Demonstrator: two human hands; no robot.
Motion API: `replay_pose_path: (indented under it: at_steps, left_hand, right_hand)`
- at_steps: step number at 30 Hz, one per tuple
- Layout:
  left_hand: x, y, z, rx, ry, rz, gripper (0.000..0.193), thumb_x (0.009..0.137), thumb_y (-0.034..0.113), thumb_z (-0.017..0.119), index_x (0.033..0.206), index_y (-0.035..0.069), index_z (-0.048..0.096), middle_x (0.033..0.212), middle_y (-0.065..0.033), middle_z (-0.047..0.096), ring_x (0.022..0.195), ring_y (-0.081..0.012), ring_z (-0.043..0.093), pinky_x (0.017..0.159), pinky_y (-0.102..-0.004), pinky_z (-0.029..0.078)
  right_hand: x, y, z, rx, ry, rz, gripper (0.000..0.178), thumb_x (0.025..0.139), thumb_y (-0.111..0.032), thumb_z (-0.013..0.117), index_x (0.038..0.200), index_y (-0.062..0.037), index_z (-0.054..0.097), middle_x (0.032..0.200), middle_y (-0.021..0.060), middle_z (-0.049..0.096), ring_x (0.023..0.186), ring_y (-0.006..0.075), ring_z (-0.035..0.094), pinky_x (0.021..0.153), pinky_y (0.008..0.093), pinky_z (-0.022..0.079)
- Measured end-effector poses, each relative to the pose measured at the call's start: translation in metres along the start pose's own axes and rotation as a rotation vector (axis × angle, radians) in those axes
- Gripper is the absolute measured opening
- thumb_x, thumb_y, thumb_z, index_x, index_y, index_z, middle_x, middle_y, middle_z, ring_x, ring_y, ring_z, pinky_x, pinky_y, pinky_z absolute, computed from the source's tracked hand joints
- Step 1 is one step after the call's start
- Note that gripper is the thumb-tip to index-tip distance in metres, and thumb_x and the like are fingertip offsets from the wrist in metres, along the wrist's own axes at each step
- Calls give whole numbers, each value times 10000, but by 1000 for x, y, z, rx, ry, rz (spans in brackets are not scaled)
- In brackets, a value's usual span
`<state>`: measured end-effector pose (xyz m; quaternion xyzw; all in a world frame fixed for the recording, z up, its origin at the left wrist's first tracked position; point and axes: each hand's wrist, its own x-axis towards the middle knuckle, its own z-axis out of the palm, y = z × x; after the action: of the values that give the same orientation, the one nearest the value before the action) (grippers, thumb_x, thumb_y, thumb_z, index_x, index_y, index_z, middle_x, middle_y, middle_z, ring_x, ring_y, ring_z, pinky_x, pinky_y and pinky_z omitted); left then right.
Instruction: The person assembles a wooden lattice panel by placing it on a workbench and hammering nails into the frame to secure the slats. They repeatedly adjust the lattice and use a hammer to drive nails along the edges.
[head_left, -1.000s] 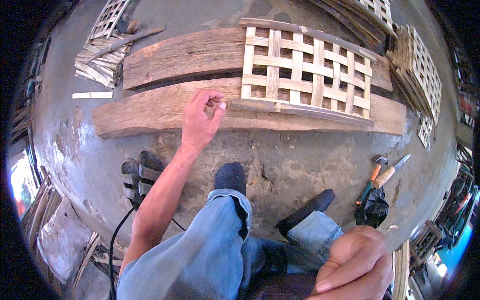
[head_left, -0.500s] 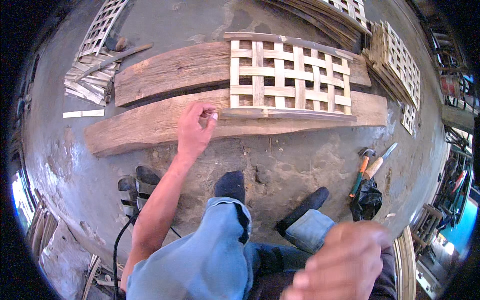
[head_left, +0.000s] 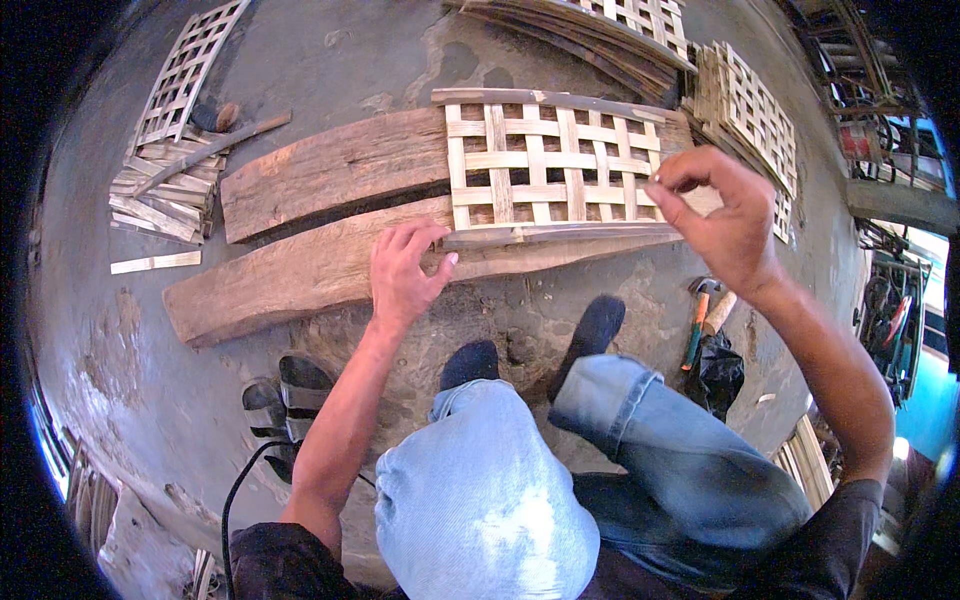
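Note:
A woven bamboo lattice panel (head_left: pixel 556 160), edged with darker strips along its far and near sides, lies across two thick wooden planks (head_left: pixel 290 262). Beside the panel's near left corner, my left hand (head_left: pixel 404 268) rests over the nearer plank, fingers slightly curled and thumb held apart, with nothing seen in it. My right hand (head_left: pixel 725 212) hovers at the panel's right edge. Its thumb and forefinger are pinched together; whatever they may hold is too small to make out.
To the right of my feet lie a hammer (head_left: pixel 697 325), a wooden-handled tool (head_left: pixel 719 312) and a black plastic bag (head_left: pixel 714 372). Stacked lattice panels (head_left: pixel 750 125) stand at the far right. Bamboo slats (head_left: pixel 165 190) are piled at the left, and sandals (head_left: pixel 303 392) sit by my left forearm.
My right hand has swung up and forward from beside my lap to the panel's right edge. The left hand's fingers have loosened from a pinch and spread near the panel's corner.

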<state>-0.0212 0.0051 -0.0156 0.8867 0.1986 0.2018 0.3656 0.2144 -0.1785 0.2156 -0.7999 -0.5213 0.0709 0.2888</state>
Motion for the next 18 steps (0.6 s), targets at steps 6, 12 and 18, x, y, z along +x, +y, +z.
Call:
replay_pose_path:
  at_steps: [6, 12, 18]
  left_hand:
    - [-1, -3, 3, 8, 22, -14, 350, 736, 216, 787, 1071, 163, 696, 1118, -24, 667, 1061, -255, 595, 927, -413, 445]
    - [0, -1, 7, 44, 33, -39, 336, 738, 237, 785, 1060, 182, 706, 1120, -3, 669, 1061, -245, 593, 906, -405, 441]
    - [0, 4, 6, 99, 28, -64, 318, 737, 229, 786, 1045, 183, 721, 1094, -18, 681, 1030, -258, 608, 889, -413, 463]
  right_hand:
    - [15, -9, -2, 1, 18, 13, 118, 799, -9, 763, 874, -22, 673, 839, 64, 714, 770, 134, 698, 726, 275, 561]
    - [21, -9, 7, 54, 15, 9, 124, 810, -22, 768, 883, -34, 669, 834, 43, 714, 764, 114, 688, 738, 273, 562]
    - [33, -13, 23, 86, -20, -12, 157, 810, -26, 767, 930, -30, 668, 840, 49, 712, 779, 114, 686, 734, 270, 555]
